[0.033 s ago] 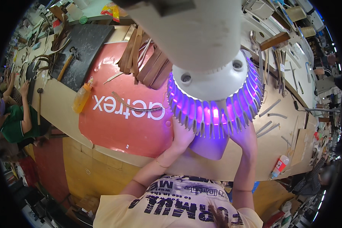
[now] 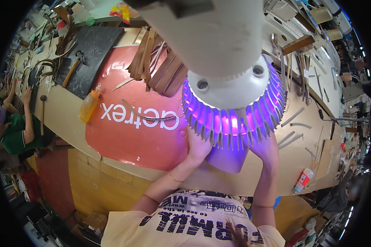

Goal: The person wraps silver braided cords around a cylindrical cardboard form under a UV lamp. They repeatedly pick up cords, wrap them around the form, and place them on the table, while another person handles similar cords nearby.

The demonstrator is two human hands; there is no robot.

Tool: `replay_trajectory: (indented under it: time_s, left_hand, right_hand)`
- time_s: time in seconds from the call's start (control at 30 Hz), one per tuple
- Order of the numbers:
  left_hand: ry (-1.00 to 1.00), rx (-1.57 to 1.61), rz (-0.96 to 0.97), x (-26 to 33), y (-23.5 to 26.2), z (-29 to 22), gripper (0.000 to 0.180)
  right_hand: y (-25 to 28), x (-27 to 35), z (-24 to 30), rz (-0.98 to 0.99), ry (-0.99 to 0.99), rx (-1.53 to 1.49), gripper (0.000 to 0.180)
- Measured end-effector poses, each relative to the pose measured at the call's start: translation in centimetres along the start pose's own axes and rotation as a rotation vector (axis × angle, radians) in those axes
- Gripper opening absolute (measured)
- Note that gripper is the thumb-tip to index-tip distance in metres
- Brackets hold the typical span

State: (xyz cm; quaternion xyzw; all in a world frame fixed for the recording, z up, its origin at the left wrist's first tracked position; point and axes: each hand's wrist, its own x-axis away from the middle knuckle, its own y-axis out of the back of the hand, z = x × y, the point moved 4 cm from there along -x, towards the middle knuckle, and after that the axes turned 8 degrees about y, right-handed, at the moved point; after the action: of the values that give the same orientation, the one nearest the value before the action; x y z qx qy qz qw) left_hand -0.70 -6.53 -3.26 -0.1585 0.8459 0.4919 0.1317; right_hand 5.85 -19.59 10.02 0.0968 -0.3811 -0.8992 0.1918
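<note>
A big white lamp (image 2: 231,96) with a ribbed rim glowing purple hangs over the bench and hides much of what lies under it. My left hand (image 2: 198,147) reaches beneath its left side, and my right hand (image 2: 264,147) beneath its right side. Between my hands a flat, rounded piece of sheet material (image 2: 227,159), tinted purple by the light, sticks out toward me. Both hands are beside this piece; the lamp covers my fingers, so their grip does not show.
A red sheet (image 2: 152,142) with white lettering covers the bench left of my hands. Brown leather strips (image 2: 167,76) lie on it, near an orange bottle (image 2: 89,106). Farther left, a hammer (image 2: 72,71) rests on a black slab (image 2: 99,43). A white-and-red bottle (image 2: 304,180) is at right.
</note>
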Motion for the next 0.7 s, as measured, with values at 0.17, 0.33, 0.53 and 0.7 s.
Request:
replay_trajectory:
  time_s: [0.17,0.33,0.53,0.7]
  left_hand:
    - [0.292,0.673,0.086,-0.1,-1.1,0.8,0.017]
    - [0.299,0.79,0.112,-0.5,-0.8,0.5,0.023]
    - [0.178,0.581,0.14,0.0,3.2,-1.9,0.038]
    - [0.177,0.593,0.096,-1.1,3.5,-2.8,0.048]
  right_hand:
    - [0.0,-0.6,-0.2,0.003,-0.025,-0.023,0.036]
    - [0.0,-0.6,-0.3,0.01,-0.033,-0.021,0.036]
    - [-0.1,-0.6,-0.5,0.002,0.021,-0.006,0.04]
    - [0.1,-0.4,-0.9,-0.014,0.099,-0.01,0.04]
